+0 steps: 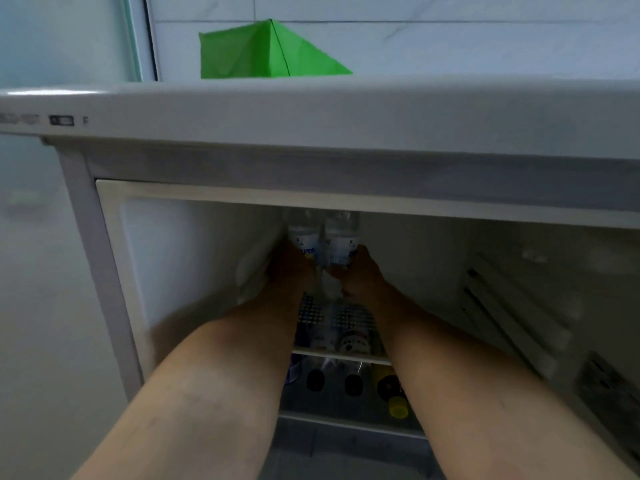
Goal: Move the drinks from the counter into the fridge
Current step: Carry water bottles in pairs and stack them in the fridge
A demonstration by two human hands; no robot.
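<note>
Both my arms reach deep into the open fridge [104,271]. My left hand [292,268] grips a clear water bottle [304,233] with a white and blue label. My right hand [358,271] grips a second clear water bottle [341,233] right beside the first. Both bottles stand upright at the back of the upper wire shelf [349,318], close together. The bottle tops are hidden behind the fridge's upper frame.
Below the wire shelf stand several more bottles with dark caps [353,384] and one with a yellow cap [398,407]. The fridge's right inner wall has ribbed shelf guides [502,306]. A green bag [263,51] sits on top of the fridge against a white tiled wall.
</note>
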